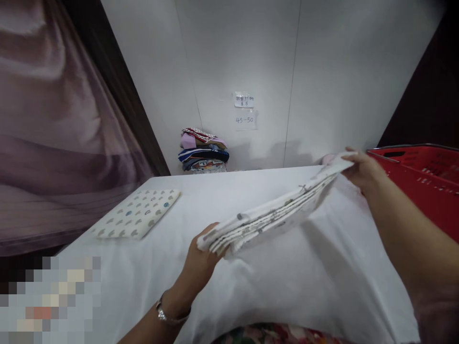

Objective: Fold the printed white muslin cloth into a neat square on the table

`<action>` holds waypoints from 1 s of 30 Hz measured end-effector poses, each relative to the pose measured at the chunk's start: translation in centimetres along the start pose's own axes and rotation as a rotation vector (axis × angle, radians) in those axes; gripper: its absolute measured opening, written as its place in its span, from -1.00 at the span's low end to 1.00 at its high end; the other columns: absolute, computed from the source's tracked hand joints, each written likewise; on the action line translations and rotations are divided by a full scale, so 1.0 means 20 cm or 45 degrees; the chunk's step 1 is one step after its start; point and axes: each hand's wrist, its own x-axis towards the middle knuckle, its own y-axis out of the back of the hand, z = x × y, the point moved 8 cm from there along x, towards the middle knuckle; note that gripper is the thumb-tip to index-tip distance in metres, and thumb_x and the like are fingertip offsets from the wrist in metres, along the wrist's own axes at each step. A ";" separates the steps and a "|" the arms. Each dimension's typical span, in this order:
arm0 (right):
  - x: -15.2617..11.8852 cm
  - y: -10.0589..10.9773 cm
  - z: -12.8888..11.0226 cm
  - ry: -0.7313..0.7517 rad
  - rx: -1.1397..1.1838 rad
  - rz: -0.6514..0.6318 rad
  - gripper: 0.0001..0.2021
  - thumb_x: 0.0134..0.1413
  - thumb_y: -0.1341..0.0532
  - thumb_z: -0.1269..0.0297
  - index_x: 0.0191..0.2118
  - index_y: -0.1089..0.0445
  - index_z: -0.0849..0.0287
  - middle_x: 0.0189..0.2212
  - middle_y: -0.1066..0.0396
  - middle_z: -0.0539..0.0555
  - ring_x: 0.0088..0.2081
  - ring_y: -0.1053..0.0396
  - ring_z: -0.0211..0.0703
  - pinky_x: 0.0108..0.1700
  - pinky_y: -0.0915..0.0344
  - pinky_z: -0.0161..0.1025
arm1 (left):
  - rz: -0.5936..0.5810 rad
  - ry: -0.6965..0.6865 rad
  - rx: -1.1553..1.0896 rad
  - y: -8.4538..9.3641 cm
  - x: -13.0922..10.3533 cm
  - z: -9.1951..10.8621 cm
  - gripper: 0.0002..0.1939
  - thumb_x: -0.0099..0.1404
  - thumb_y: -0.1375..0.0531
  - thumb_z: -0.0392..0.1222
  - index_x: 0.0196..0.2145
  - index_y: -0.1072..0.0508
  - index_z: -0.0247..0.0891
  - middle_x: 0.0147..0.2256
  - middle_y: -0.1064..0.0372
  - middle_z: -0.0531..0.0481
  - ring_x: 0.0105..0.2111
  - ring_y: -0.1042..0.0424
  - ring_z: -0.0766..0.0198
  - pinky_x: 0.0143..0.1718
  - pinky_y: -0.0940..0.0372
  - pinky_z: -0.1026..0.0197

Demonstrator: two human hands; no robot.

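Note:
A white folded cloth (272, 210) with small grey and green prints is held above the table, its several layers showing along the near edge. My left hand (206, 248) grips its lower left end, with a metal bracelet or watch on the wrist. At the upper right end, my right hand (362, 167) pinches the cloth, some fingers hidden behind it. The cloth slants up from left to right. To the left, a second folded cloth (139, 214), cream with grey and blue motifs, lies flat on the white-covered table (201, 196).
A stack of folded fabrics (204, 150) stands against the wall behind the table. Two handwritten paper labels (245, 119) are stuck above. On the right is a red plastic basket (416, 191); a mauve curtain (71, 143) hangs at left. The lower left corner is pixelated.

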 end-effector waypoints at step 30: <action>-1.25 -1.12 1.31 -0.048 -1.108 -1.284 -0.79 -0.02 -0.15 0.12 -0.27 -0.37 0.08 -0.54 -0.33 -0.05 -0.53 -0.24 -0.26 -0.47 -0.17 -0.32 | 0.309 0.922 -0.843 0.17 -0.10 -0.98 -0.65 0.14 -0.20 -0.34 -0.10 -0.28 -0.40 -0.30 -0.42 -0.17 -0.34 -0.45 0.24 -0.18 -0.33 0.11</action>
